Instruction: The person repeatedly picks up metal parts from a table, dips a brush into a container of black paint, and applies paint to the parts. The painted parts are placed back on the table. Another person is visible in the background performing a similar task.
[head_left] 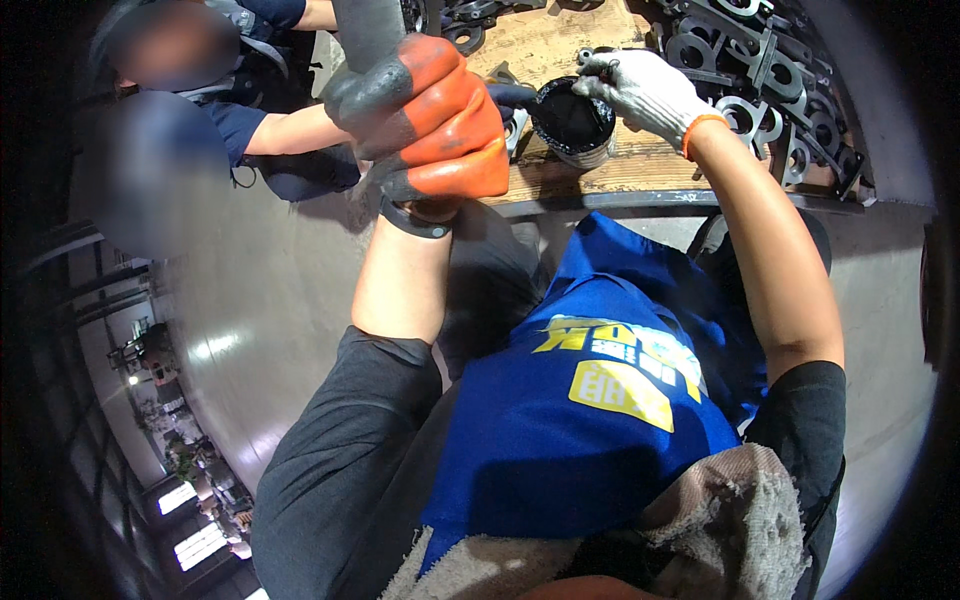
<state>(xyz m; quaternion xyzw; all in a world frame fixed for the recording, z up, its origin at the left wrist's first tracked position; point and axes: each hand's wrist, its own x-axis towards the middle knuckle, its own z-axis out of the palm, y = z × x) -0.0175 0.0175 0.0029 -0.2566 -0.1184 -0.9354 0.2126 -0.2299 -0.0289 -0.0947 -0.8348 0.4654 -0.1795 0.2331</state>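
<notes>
My left hand, in an orange rubber glove smeared with black, is raised and closed round a flat grey metal part. The part's upper end runs out of view. My right hand, in a white knit glove with an orange cuff, is above the edge of a can on the wooden tabletop. Inside the can is black liquid, and black coats its rim. My right fingers are pinched together; what they hold, if anything, cannot be made out.
Many dark metal parts with round holes are heaped on the wooden tabletop, mostly at the right. The table has a metal front edge. At the left another person in dark clothing reaches an arm toward the table, partly behind my left hand.
</notes>
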